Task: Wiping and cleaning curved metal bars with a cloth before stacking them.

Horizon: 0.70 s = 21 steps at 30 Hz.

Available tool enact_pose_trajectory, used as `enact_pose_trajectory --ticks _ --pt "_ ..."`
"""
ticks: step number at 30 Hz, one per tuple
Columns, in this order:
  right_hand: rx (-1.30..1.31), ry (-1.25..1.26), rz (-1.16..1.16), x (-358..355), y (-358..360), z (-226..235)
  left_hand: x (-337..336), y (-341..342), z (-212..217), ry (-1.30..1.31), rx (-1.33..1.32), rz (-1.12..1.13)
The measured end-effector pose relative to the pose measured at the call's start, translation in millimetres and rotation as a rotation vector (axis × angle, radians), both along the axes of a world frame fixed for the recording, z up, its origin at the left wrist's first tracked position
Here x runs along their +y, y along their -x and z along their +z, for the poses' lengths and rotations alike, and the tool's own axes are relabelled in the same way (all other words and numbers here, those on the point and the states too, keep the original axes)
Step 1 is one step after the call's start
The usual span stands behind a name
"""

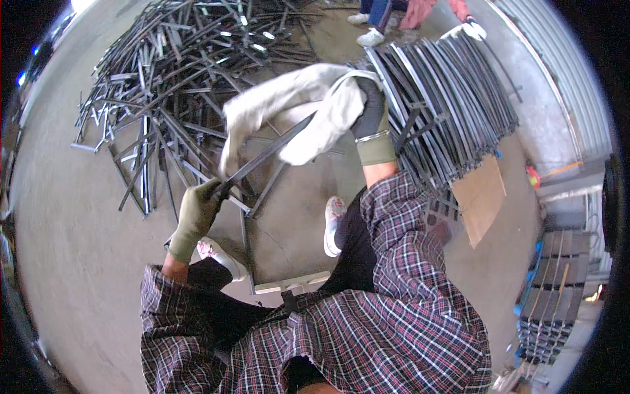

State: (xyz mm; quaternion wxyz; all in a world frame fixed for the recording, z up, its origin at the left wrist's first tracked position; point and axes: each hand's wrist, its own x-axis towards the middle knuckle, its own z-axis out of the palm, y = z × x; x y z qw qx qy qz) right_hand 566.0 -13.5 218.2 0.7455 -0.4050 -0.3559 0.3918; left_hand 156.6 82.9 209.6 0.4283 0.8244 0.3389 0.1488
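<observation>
My left hand [199, 213], in a green glove with dark fingertips, is closed around the near end of a dark flat metal bar [268, 156]. The bar slants up and to the right, and its far end passes behind a white cloth [323, 125]. At the other side, my right hand [371, 111], in a similar glove, grips this cloth; the fingers are largely covered by its folds. The cloth hangs loosely over and beside the bar, its left part blurred.
A tangled heap of dark metal bars [177, 72] lies ahead on the concrete floor. To the right stands a tight row of bars [453, 105] beside a cardboard sheet [480, 197]. Another person's gloved hand [474, 29] is at its far end. Dark stacked pieces [554, 289] are at the far right.
</observation>
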Motion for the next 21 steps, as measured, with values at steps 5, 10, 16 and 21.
enact_pose_trajectory --ticks 5,10,16,21 --pt "-0.541 -0.018 -0.398 25.9 38.7 -72.2 -18.0 -43.6 -9.0 -0.191 -0.091 0.006" --pt "-0.373 0.158 -0.136 30.0 177.6 -41.9 -14.8 -41.1 -9.9 -0.241 -0.073 -0.102" --pt "-1.434 0.311 -0.43 10.0 123.6 -8.4 -27.9 -64.2 45.7 -1.079 -0.131 -0.134" --pt "-1.859 0.27 -0.102 15.7 155.5 -27.5 -17.3 -59.2 55.5 -1.221 0.16 -0.09"
